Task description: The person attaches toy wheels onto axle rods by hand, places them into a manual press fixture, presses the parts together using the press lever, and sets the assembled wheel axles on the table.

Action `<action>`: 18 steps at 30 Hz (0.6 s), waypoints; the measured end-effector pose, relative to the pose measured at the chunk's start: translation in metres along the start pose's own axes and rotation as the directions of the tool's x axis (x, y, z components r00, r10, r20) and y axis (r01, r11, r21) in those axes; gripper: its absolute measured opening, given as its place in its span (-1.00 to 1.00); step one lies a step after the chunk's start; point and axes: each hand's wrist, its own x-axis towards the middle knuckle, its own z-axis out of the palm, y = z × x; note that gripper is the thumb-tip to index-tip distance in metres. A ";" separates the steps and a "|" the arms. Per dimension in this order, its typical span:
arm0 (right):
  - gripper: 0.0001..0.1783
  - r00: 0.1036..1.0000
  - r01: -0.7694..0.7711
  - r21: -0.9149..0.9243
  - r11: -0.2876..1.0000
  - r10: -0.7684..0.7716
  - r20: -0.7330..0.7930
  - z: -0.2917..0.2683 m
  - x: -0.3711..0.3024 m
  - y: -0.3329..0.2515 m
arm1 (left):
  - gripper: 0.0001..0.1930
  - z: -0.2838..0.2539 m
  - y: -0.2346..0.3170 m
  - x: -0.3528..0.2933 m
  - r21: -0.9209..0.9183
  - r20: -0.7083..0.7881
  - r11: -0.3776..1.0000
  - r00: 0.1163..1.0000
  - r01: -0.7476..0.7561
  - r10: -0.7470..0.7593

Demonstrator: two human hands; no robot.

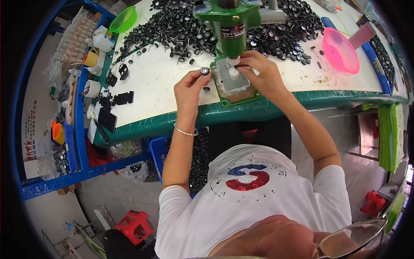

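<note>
My left hand [189, 90] pinches a small black toy wheel [205, 71] with a silver hub, just left of the green bench press [233, 41]. Another small black wheel [206, 89] shows below those fingers; whether the two are joined is unclear. My right hand [266, 74] is at the press, its thumb and fingers closed together beside the white round post [234, 74] under the ram. What those fingers hold, if anything, is hidden. The post stands on a grey metal plate [223, 74] over the green press base [228, 102].
A large heap of black wheels and axles [172, 28] spreads behind the press. A pink bowl [343, 52] stands at right, a green bowl [124, 19] at far left. Black parts and a phone [107, 119] lie at the left edge. A padded green edge [168, 120] borders the white table.
</note>
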 end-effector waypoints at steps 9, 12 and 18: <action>-0.78 0.996 0.075 -0.181 0.981 -0.082 -0.030 0.012 -0.009 -0.006 | -0.84 0.010 0.004 -0.003 -0.103 0.062 0.993 0.996 0.064 -0.057; -0.74 0.978 -0.210 0.057 0.976 0.209 0.021 0.015 -0.008 -0.006 | -0.85 0.014 0.009 -0.005 -0.129 0.065 0.990 0.997 0.051 -0.043; -0.63 0.916 -0.399 0.302 0.866 0.368 0.158 0.007 -0.004 -0.002 | -0.85 0.025 0.011 0.000 -0.118 0.109 0.993 0.994 0.021 -0.008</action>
